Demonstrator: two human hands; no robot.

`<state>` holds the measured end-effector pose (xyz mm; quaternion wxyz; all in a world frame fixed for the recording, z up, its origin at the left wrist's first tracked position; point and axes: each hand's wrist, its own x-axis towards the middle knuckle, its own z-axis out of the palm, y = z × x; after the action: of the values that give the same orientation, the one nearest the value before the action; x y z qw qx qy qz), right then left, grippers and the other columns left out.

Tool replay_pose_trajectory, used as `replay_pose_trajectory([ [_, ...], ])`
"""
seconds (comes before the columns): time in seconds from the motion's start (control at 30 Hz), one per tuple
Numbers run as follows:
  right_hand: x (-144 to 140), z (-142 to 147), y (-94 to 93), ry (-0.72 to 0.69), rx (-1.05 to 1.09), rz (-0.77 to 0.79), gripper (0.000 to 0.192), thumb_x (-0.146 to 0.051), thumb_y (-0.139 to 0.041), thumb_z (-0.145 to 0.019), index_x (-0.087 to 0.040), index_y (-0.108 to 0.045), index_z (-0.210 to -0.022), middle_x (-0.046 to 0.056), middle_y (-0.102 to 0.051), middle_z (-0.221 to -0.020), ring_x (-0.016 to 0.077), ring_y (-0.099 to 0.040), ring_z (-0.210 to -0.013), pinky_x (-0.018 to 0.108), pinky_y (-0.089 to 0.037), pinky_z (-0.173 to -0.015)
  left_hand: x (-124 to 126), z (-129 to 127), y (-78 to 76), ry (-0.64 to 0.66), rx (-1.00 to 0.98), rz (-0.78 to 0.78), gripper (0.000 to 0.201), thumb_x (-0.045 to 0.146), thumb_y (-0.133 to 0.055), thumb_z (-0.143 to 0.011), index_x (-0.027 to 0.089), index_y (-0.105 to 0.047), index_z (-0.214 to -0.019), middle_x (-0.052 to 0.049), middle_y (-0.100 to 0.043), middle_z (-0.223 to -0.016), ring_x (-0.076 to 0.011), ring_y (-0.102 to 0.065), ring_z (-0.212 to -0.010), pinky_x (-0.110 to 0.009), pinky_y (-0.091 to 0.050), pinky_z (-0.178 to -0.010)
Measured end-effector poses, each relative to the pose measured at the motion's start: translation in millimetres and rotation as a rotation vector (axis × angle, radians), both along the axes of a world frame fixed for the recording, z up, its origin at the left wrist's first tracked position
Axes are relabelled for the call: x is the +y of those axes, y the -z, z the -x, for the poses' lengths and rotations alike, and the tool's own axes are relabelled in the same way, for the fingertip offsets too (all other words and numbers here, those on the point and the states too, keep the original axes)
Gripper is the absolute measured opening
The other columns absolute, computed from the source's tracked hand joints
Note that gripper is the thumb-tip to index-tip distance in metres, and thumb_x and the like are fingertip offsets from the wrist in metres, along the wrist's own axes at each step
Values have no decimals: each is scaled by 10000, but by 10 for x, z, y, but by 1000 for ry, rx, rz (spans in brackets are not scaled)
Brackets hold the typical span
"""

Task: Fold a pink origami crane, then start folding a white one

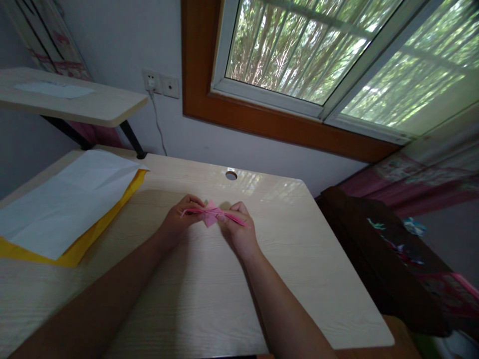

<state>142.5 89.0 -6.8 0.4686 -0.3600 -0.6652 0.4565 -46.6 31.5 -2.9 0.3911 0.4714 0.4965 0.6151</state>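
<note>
A small piece of folded pink paper (211, 214) is between my two hands, just over the pale wooden desk (220, 289). It has a pointed, diamond-shaped middle and a narrow folded strip reaching out to each side. My left hand (184, 213) pinches the left strip, with the fingers curled behind it. On the other side, my right hand (239, 224) grips the right strip, thumb laid near the middle of the fold. The fingertips behind the paper are partly hidden.
White paper (75, 194) lies over a yellow sheet (108, 214) on the desk's left. A raised shelf (108, 107) stands at the back left, near a wall socket (151, 82) with a plugged cable. The desk has a round hole (231, 175). Right of it stands dark furniture (359, 234).
</note>
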Motion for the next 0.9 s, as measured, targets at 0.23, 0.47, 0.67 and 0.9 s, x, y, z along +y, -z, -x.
replay_pose_trajectory([
  [0.23,-53,4,-68,17,-40,-71,130,-371,-744,-846,-261,-796,-801,3,-466,-781,151,-507,-714,277,-439,-632,-18,-39,8,-3,-41,-39,167,334,-849,-703,205,-748,-733,-17,-584,-909,-155,-589,-848,-283,-505,-779],
  [0.47,-33,20,2,45,12,-32,109,-357,-763,-834,-250,-781,-827,-12,-471,-778,144,-500,-709,270,-410,-632,-6,-43,-29,2,-23,27,183,376,-839,-714,208,-769,-732,-14,-598,-896,-151,-590,-813,-282,-498,-770],
  [0.67,-14,17,-25,11,6,14,115,-348,-744,-835,-240,-775,-809,-13,-456,-760,148,-470,-707,282,-374,-635,14,-19,-24,-39,-51,78,193,372,-846,-699,204,-755,-727,5,-601,-833,-137,-570,-765,-261,-458,-730],
  [0.9,22,-10,-18,-8,-53,26,127,-344,-715,-850,-239,-773,-809,-1,-470,-783,163,-481,-739,306,-372,-662,27,16,-23,-66,-100,95,178,335,-844,-683,199,-738,-638,21,-549,-741,-125,-532,-742,-254,-415,-739],
])
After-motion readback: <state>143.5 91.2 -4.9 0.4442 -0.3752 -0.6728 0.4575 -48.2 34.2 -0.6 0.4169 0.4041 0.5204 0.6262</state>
